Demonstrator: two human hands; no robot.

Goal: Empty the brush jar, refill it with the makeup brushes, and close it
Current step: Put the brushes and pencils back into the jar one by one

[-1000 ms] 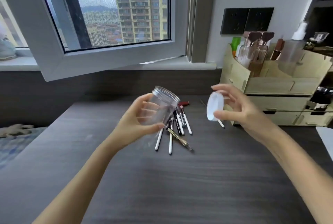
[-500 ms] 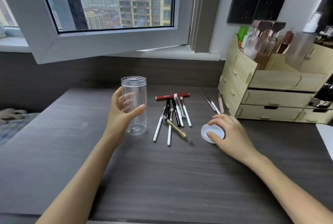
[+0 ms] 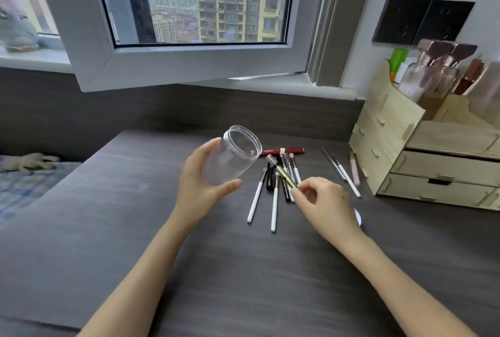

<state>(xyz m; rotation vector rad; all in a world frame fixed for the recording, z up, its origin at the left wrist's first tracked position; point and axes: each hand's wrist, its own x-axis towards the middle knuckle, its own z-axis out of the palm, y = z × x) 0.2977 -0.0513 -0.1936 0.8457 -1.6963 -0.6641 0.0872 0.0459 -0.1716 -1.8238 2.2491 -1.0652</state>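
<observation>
- Left hand (image 3: 201,187) wraps the empty clear jar (image 3: 232,156), lifted off the desk (image 3: 108,228) and tilted, mouth open toward the right.
- Right hand (image 3: 322,201) pinches a gold-handled brush (image 3: 281,172) by its end, head near the jar's rim.
- Other brushes (image 3: 274,196) lie scattered below; the white lid (image 3: 357,218) peeks out behind the right wrist.

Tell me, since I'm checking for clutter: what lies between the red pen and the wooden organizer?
In the head view, a few loose brushes lie between the red pen and the wooden organizer.
</observation>
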